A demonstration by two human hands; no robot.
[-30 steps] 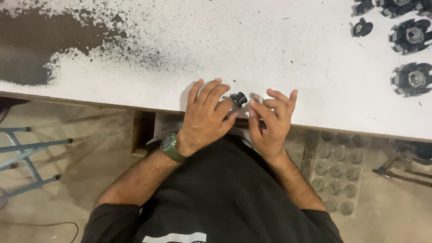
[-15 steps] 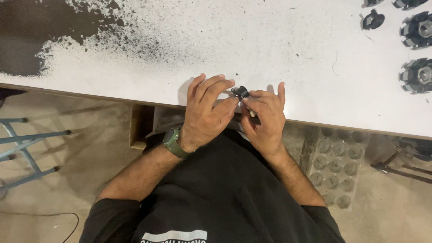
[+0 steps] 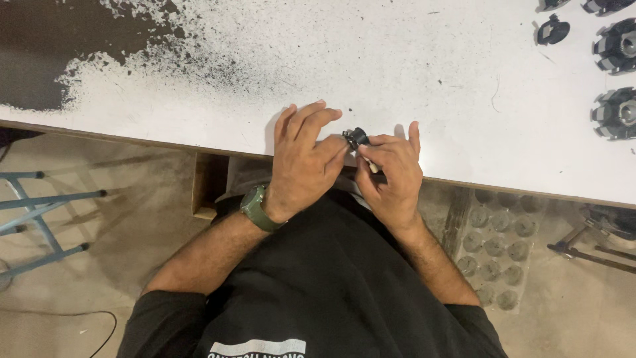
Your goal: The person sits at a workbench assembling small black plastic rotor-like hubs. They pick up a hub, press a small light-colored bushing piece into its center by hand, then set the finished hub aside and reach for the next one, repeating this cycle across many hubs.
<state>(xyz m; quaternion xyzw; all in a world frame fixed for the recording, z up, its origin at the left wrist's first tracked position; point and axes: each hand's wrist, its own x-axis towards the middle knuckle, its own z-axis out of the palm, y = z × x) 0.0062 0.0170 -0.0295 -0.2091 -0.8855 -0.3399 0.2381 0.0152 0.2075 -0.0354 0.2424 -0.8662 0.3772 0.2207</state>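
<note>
1. A white table [image 3: 411,59] fills the top of the view. Its paint is worn and speckled, and a dark bare patch spreads over its far left corner.
2. Below the table edge lies a dusty concrete floor [image 3: 99,219]. A pale blue metal stool [image 3: 40,219] stands at the left.
3. The left hand [image 3: 301,162] rests at the table edge with fingers spread and slightly curled, wearing a green watch [image 3: 255,208]. Its fingertips touch a small dark part [image 3: 356,137].
4. The part looks round, of black and metal pieces, and sits between both hands just over the table edge.
5. The right hand [image 3: 391,172] is curled around the part from the right, pinching it.
6. Under the table at the right sits a grey tray [image 3: 497,248] of round pieces.
7. Black toothed discs [image 3: 616,113] lie at the table's far right.
</note>
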